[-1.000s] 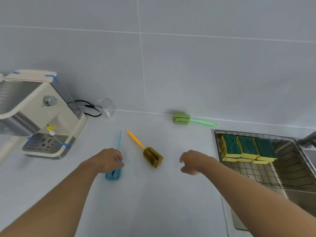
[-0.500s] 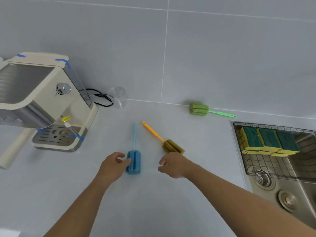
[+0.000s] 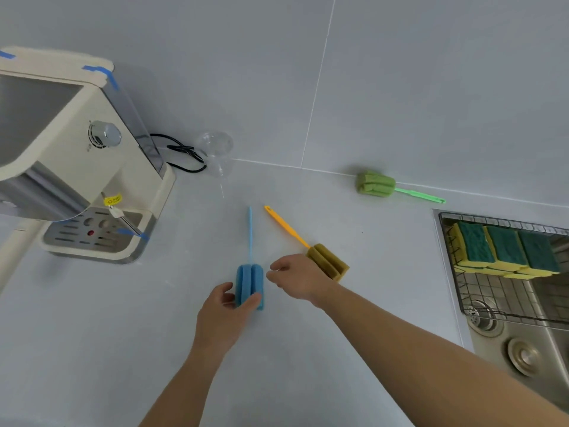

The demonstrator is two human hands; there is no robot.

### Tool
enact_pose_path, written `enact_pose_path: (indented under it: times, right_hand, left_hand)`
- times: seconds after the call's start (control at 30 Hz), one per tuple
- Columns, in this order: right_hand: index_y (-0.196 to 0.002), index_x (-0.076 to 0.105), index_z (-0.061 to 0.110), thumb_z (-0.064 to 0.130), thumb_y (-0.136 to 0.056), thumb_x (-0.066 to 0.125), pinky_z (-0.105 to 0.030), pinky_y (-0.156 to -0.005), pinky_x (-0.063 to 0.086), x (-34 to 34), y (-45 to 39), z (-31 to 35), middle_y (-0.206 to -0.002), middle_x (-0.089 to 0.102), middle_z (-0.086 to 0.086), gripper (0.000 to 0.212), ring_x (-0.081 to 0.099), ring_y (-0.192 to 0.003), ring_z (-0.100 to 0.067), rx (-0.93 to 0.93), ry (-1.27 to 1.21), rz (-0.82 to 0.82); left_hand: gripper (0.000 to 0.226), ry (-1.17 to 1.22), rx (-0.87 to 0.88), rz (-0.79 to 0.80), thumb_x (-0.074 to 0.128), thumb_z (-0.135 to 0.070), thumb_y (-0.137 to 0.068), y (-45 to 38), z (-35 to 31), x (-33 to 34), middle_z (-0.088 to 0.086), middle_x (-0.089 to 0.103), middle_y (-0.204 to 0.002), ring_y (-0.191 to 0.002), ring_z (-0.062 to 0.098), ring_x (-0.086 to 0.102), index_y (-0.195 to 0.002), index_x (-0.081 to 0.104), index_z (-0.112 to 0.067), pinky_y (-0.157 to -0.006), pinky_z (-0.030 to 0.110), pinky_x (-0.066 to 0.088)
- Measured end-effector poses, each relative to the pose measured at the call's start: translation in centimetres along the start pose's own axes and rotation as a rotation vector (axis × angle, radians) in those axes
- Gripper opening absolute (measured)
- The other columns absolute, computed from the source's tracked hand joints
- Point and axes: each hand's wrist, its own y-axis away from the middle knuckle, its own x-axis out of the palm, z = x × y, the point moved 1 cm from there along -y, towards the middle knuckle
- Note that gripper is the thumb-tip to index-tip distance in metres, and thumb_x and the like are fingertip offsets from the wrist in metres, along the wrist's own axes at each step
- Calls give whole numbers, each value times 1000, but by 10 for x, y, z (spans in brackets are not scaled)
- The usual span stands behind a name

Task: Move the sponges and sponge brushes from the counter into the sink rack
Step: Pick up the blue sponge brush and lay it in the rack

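Our left hand (image 3: 226, 312) fingers pinch the blue sponge brush (image 3: 250, 282), handle pointing far; right hand (image 3: 300, 280), loosely curled and empty, hovers just right.

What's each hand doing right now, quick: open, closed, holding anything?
Left hand: closed on the head of the blue sponge brush.
Right hand: loosely curled, holding nothing, over the head of the orange sponge brush.

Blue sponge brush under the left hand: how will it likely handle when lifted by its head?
The blue sponge brush probably weighs little. Its foam head likely squashes under the left hand fingers. The thin handle may sag or wobble.
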Motion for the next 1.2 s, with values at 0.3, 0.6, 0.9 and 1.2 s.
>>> enact_pose_path:
  times: [0.3,0.6,0.9,1.2]
  right_hand:
    - [-75,60,-1,21,-86,62,-33,-66,43,0,-17,13,-75,50,-8,25,47,-72,-20,82,-105,53]
    - [-88,67,9,14,-93,64,-28,-67,58,-11,-38,32,-82,65,-8,8,63,-68,-16,96,-374,24]
    - [-95,67,6,6,-94,62,-28,-65,61,-28,-21,41,-90,73,-15,4,72,-78,-21,50,-672,-12]
    - [-98,66,2,3,-95,60,-29,-67,61,-76,26,24,-96,73,-20,7,71,-87,-26,-1,-893,-136]
  left_hand:
    - [34,-12,7,49,79,-30,-72,-9,-6,9,-11,67,-87,-75,6,64,-99,59,-29,-54,15,41]
    - [35,28,69,77,83,-22,-71,3,11,-6,-10,66,-91,-80,11,66,-91,58,-37,-57,15,47]
    - [42,104,197,60,83,-16,-73,14,10,-15,-10,63,-101,-89,18,67,-99,57,-37,-70,23,55]
    - [46,653,42,201,86,-28,-64,20,-9,-7,2,70,-106,-90,21,74,-104,66,-34,-71,34,61]
